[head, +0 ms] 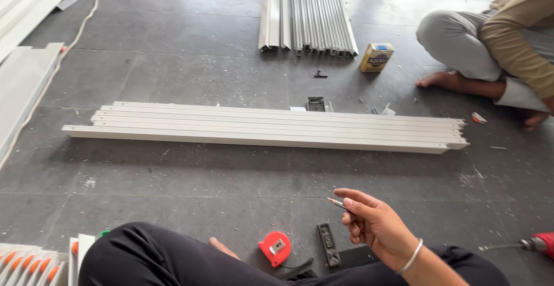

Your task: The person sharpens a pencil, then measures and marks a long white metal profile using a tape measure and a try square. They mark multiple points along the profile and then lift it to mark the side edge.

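Best to keep the right hand [375,225] pinched firm on the thin grey pencil [336,203], tip toward the long white aluminium channels [271,125] at twelve o'clock; left hand unseen, state unknowable.

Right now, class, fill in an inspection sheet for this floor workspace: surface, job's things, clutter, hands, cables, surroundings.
Surface: dark grey tiled floor, dusty, with small scraps.
Job's things: thin pencil-like tool pinched in the right hand; stack of long white profiles lying across the floor ahead.
Clutter: red tape measure, flat dark bar, small yellow box, red drill at the right edge.
Hands: right raised, shut on the tool; left nothing seen.
Cables: pale cord running along the left.
Surroundings: bundle of grey metal channels; another person's bare foot, seated opposite.
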